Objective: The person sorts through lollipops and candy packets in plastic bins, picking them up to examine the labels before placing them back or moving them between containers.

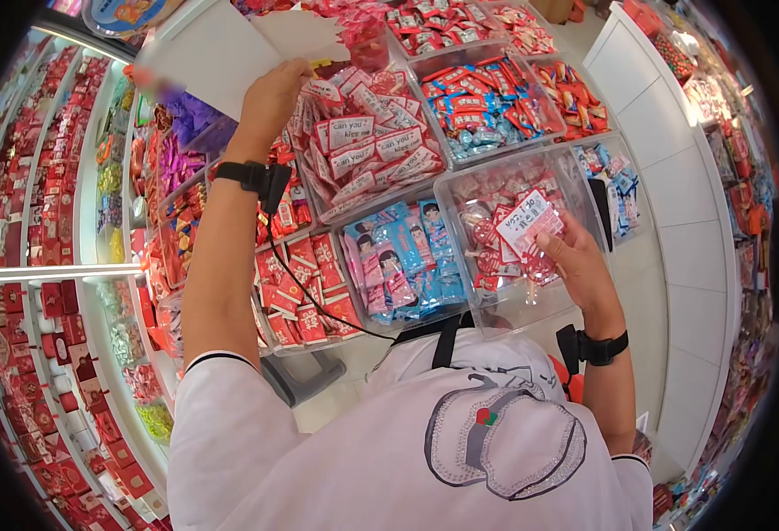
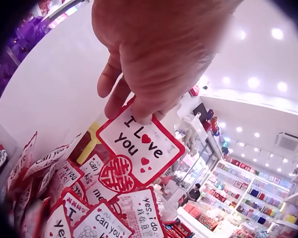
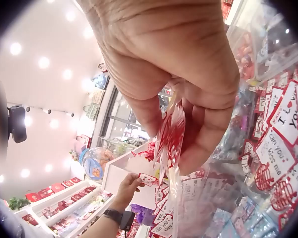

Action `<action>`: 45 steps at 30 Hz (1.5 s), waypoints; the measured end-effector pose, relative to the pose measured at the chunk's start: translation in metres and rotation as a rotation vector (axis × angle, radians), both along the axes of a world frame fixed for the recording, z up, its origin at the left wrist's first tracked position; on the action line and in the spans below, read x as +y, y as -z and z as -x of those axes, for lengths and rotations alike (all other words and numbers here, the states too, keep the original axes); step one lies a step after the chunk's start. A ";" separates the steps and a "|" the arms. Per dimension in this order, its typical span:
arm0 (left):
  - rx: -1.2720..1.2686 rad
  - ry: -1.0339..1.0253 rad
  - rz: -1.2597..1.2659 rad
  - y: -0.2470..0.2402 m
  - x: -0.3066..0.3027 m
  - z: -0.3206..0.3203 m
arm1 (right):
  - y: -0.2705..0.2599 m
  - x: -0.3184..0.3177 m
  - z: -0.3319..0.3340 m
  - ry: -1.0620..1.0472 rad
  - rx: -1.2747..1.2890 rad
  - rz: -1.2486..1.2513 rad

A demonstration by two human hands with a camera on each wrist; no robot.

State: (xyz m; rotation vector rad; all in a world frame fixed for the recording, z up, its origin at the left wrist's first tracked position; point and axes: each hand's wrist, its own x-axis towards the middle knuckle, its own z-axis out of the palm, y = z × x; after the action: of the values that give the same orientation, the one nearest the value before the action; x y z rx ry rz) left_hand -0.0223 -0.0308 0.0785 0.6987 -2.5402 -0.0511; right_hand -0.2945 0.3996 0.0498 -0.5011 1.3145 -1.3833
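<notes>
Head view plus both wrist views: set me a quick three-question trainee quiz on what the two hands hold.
1. True or false: the left hand pinches a red-and-white square packet printed "I Love you".
2. The right hand holds: A) a bundle of red-and-white plastic packets; B) one blue sweet; C) nothing.
3. Fill in: the heaped red-and-white packets below the left hand read "Can you ____ me".
Key: 1 true; 2 A; 3 kiss.

We are wearing a white shirt [image 1: 318, 460] with dark sleeve edges and a grey cap print [image 1: 504, 442], black wrist straps [image 1: 603, 347], and a black cable [image 1: 310, 296] along the left arm.
</notes>
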 end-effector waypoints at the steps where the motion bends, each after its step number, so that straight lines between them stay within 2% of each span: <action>1: -0.003 0.000 -0.017 0.003 -0.002 0.001 | -0.001 0.000 -0.001 -0.002 -0.011 0.000; 5: -0.130 0.013 0.039 0.014 -0.009 0.003 | 0.001 0.000 -0.002 -0.004 -0.045 0.006; 8: -0.204 0.037 0.186 0.035 -0.020 0.003 | -0.001 -0.001 -0.004 -0.002 -0.051 0.003; 11: -0.291 -0.034 0.241 0.041 -0.015 0.006 | -0.002 -0.005 -0.006 -0.011 -0.016 -0.006; 14: -0.265 -0.013 0.230 0.048 -0.022 0.003 | 0.008 -0.007 0.000 -0.038 0.048 -0.033; 17: -0.080 -0.036 0.230 0.022 0.010 0.018 | 0.014 -0.007 0.002 -0.013 0.068 -0.049; 20: 0.135 0.020 -0.185 -0.003 0.061 0.035 | 0.005 -0.013 -0.002 0.004 0.006 -0.004; 22: 0.164 0.097 -0.674 -0.019 0.116 0.051 | 0.003 -0.017 -0.006 0.018 -0.036 0.050; 25: 0.058 0.211 -0.844 -0.017 0.188 0.073 | 0.004 -0.021 -0.009 0.020 0.031 0.060; 29: -0.008 0.254 -1.118 -0.001 0.229 0.090 | -0.003 -0.026 -0.014 0.014 0.093 0.055; 34: 0.108 0.298 -1.223 0.010 0.244 0.094 | 0.001 -0.027 -0.012 -0.068 0.145 0.036; 35: 0.131 0.279 -1.213 0.008 0.244 0.090 | 0.002 -0.028 -0.012 -0.059 0.083 0.040; 39: 0.156 0.444 -1.433 0.002 0.236 0.074 | 0.003 -0.027 -0.017 -0.064 -0.197 0.074; 40: 0.100 0.503 -1.406 0.000 0.231 0.069 | 0.003 -0.025 -0.012 -0.102 -0.227 0.077; 43: 0.042 0.499 -1.467 -0.013 0.233 0.063 | 0.000 -0.027 -0.015 -0.164 -0.276 0.087; 44: 0.140 0.522 -1.470 0.001 0.235 0.065 | -0.006 -0.027 -0.013 -0.207 -0.283 0.083; 45: 0.174 0.560 -1.265 0.010 0.235 0.067 | -0.009 -0.027 -0.012 -0.251 -0.291 0.077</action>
State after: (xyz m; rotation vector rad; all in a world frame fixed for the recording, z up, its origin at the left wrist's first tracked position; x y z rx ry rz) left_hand -0.0898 0.2045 0.0690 0.2948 -2.2033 -1.8879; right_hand -0.2822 0.3728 0.0585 -0.4786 0.9335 -1.2469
